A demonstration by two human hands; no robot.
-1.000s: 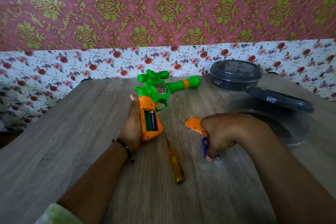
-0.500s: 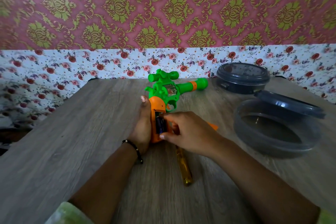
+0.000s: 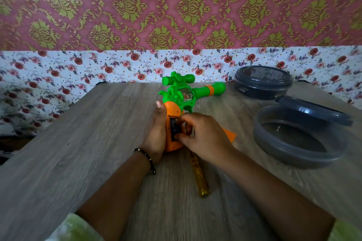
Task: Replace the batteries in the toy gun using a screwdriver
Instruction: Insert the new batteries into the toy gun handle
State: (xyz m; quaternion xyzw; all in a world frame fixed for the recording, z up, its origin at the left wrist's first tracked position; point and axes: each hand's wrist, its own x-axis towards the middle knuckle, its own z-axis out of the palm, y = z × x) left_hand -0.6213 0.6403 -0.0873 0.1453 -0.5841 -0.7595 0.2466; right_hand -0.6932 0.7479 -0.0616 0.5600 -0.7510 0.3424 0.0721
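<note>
Looks like a home, prob. a living rm: pink wall (image 3: 176,6) w/ gold damask pattern, rose-print cloth (image 3: 58,68) along its base, wood-grain table (image 3: 78,143) pushed up to it. Household stuff on the table: plastic tubs (image 3: 293,143) w/ a grey lid (image 3: 313,111), a kid's toy (image 3: 188,92).

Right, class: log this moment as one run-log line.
step: fitting battery | left hand: holds toy gun grip | right hand: fingers at open battery compartment | screwdriver: on table, unused
</note>
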